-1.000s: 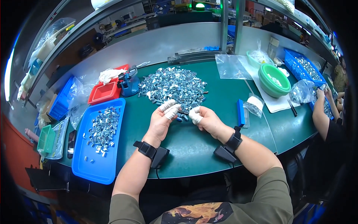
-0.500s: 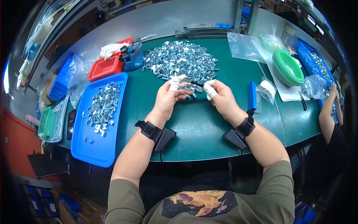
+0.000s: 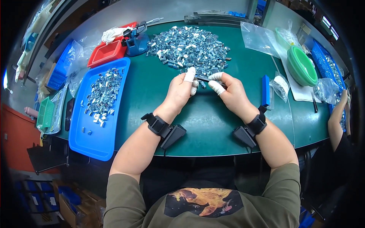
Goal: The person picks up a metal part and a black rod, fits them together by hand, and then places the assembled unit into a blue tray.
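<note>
My left hand [image 3: 180, 90] is closed in a pinch over the table, with white covers on its thumb and fingertips. What it pinches is hidden by those fingers. Between both hands runs a slim black rod [image 3: 203, 79], its left end meeting my left fingertips. My right hand [image 3: 232, 92], also with white finger covers, is closed around the rod's right end. Just beyond the hands spreads a big heap of small shiny metal parts [image 3: 190, 47], a few lying right by my fingertips. Black wrist straps with boxy black units sit on both wrists.
A blue tray [image 3: 91, 146] with similar metal parts lies at left, behind it a red bin [image 3: 104, 55] and a blue tool stand [image 3: 136, 45]. At right are a blue bar [image 3: 265, 91], clear bags, green bowls [image 3: 302, 68], a black pen [image 3: 315, 104] and a co-worker's arm [image 3: 336, 117].
The view has tilted and shifted slightly. My left fingers have drawn together, with the thumb now on top. My right hand still grips the rod, its fingers set differently.
</note>
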`<state>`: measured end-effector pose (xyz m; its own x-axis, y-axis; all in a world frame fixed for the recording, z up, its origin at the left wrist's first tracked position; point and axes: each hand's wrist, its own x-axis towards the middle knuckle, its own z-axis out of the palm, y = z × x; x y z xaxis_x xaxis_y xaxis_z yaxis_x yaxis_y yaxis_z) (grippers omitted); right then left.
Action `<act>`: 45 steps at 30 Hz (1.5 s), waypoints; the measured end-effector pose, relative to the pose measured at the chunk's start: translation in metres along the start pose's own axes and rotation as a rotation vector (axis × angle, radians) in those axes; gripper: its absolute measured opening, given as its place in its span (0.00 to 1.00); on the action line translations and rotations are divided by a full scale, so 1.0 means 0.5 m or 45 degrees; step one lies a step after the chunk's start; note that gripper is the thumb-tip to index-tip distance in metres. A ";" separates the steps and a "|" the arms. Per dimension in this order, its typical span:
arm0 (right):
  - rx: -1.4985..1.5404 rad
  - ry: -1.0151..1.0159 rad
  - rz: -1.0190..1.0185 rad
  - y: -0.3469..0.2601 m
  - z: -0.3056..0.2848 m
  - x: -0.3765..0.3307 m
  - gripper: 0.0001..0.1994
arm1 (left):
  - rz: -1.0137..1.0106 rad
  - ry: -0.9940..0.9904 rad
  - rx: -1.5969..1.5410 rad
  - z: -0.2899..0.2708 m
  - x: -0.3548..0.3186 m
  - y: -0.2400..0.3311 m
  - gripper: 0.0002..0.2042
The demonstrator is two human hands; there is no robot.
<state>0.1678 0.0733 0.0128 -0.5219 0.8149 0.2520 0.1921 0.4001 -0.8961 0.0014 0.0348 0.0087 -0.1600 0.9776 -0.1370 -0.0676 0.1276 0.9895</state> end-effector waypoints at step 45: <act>0.967 -0.246 0.416 0.015 0.002 0.001 0.10 | 0.957 -0.085 0.289 0.012 -0.040 0.021 0.11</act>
<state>0.1680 0.0763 0.0061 -0.6831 0.7272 -0.0674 -0.2159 -0.2893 -0.9326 0.0101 0.0174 0.0221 -0.0232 0.8223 0.5686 0.2395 -0.5477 0.8017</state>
